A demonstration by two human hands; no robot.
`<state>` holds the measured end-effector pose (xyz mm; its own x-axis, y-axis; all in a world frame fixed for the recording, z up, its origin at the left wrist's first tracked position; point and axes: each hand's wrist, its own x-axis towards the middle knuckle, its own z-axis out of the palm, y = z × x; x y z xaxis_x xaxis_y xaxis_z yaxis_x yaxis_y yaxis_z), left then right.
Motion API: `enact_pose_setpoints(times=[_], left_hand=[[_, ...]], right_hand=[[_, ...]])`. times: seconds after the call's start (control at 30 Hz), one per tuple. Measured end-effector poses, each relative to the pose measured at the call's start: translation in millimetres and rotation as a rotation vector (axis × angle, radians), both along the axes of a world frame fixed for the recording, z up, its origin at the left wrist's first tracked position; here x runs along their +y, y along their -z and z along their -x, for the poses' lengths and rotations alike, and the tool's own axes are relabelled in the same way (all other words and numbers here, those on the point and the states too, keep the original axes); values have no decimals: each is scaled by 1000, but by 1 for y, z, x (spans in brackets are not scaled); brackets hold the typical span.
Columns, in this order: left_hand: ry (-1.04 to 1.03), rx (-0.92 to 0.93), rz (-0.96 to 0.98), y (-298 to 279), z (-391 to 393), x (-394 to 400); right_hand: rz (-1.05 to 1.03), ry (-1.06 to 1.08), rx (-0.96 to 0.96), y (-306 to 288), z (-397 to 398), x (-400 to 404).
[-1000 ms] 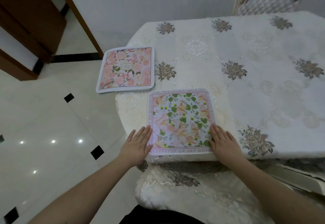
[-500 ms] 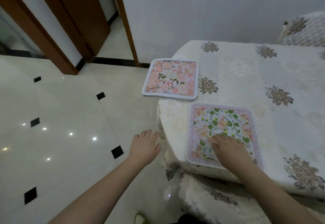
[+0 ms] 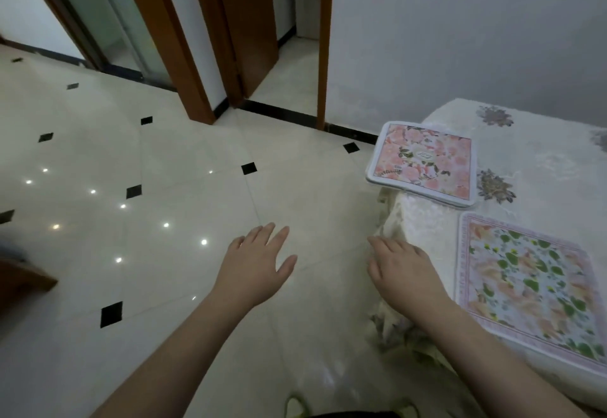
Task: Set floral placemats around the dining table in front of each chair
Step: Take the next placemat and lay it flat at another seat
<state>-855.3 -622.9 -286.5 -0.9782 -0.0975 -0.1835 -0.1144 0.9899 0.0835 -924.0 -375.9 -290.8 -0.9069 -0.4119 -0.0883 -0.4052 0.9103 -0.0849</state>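
Hands up front: left hand [image 3: 254,261] and right hand [image 3: 399,268] both spread, holding nothing, out over the floor [image 3: 164,187] beside the table [image 3: 532,142]. Green-leaf placemat [image 3: 528,283] lies flat at the near edge; beyond it the pink placemat [image 3: 423,163] overhangs the corner. Two laid; other seats are out of view.

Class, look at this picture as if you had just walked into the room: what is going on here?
A person is setting a table covered with a white embroidered cloth. Two floral placemats lie near its edge: a green-leaf placemat close to the person and a pink rose placemat further along, jutting over the table's edge. Neither hand holds anything. The left hand is open over the tiled floor, and the right hand is open beside the table's edge, off the mats.
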Motion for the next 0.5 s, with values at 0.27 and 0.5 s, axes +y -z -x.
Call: enact_pose_setpoints(times=[0.27,0.5], left_hand=[[-89,153,1,-4,-39,-56],[-119,112,-16,0,-21,-65]], right_hand=[[38,-109,42,-7,-20,-85],[63,-150,30,-6,-5,-114]])
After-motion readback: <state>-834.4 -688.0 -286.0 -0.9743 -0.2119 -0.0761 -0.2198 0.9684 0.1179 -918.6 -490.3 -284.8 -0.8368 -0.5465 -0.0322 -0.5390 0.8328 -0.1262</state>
